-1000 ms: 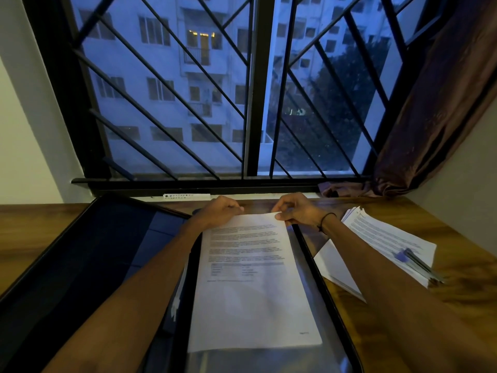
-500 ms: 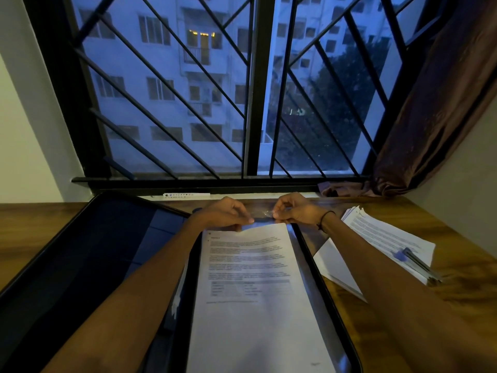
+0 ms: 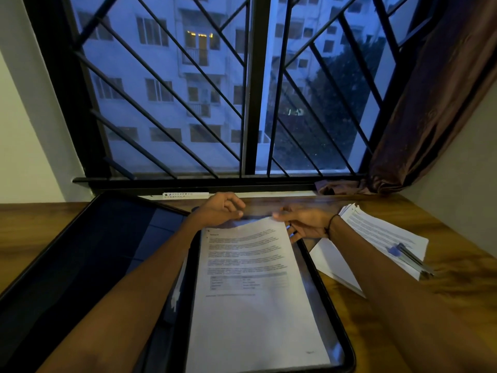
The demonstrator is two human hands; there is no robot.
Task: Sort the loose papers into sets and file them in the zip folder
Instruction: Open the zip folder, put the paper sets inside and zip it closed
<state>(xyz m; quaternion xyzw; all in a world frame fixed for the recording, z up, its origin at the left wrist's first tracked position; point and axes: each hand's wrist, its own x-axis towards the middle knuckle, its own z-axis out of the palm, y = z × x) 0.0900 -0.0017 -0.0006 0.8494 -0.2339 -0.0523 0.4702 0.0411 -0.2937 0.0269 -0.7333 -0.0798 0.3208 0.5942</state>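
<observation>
Lying flat in the right half of the open zip folder (image 3: 334,305) is the printed paper set (image 3: 252,286). Left hand (image 3: 219,211) is hovering at its 12 o'clock edge, fingers loosely curled, gripping nothing. Right hand (image 3: 306,224) is relaxing, fingers extended, at 1 o'clock. Loose papers (image 3: 376,238) are sitting at 3 o'clock.

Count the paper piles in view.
2. One set lies in the open folder, under both hands. One loose stack lies on the desk right of it, pens on top. Sheets within each can't be counted.
</observation>
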